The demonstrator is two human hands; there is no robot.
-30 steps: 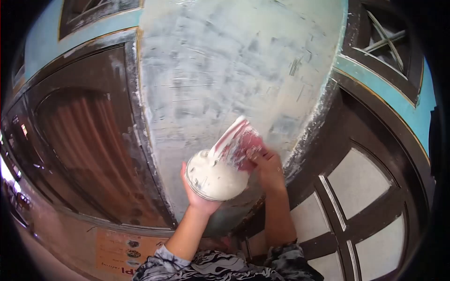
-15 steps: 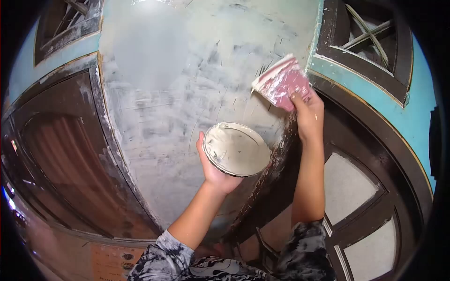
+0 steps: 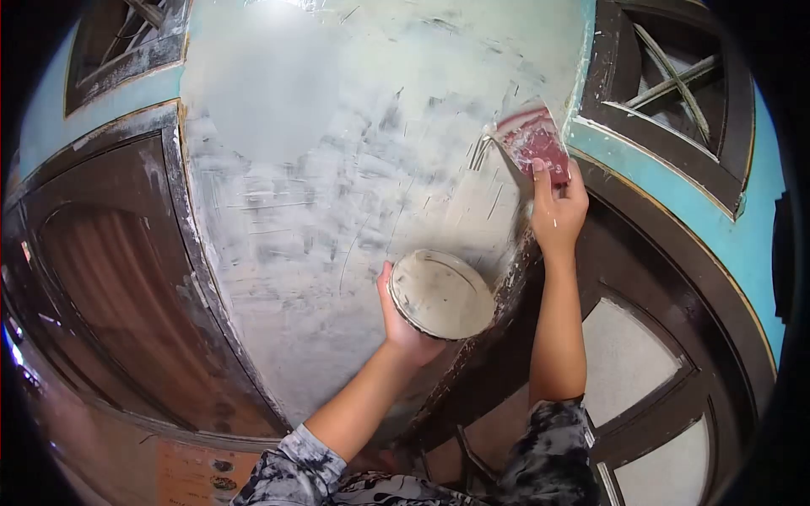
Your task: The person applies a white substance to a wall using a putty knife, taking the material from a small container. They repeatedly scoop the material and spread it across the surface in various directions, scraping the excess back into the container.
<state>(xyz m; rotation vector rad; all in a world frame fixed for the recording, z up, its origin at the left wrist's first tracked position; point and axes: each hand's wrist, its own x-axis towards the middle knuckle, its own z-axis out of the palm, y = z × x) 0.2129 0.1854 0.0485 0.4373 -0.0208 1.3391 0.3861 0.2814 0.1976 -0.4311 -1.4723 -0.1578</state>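
My left hand (image 3: 400,327) is closed round the lower left edge of a round, shallow lid (image 3: 422,328), its face coated with pale putty. In my right hand (image 3: 559,218) is a flat reddish-pink putty scraper (image 3: 547,152), gripped between thumb and fingers. Pale putty is smeared over the scraper, and its far edge lies against the wall (image 3: 295,228) near the right-hand border. Grey, streaky patches cover this wall, and a fresh pale streak of putty (image 3: 485,198) runs just below and left of the scraper. The fingers beneath the lid are mostly hidden.
On the left stands a dark wooden door or window (image 3: 126,312) with a curved panel. A brown door (image 3: 641,244) with pale panels borders the wall on the right. Above it is a vent with crossed slats (image 3: 675,80). An orange-brown printed box (image 3: 198,472) is at lower left.
My right hand has turned the scraper and brought its edge onto the wall, leaving a pale putty streak. The lid in my left hand has shifted slightly right and down.
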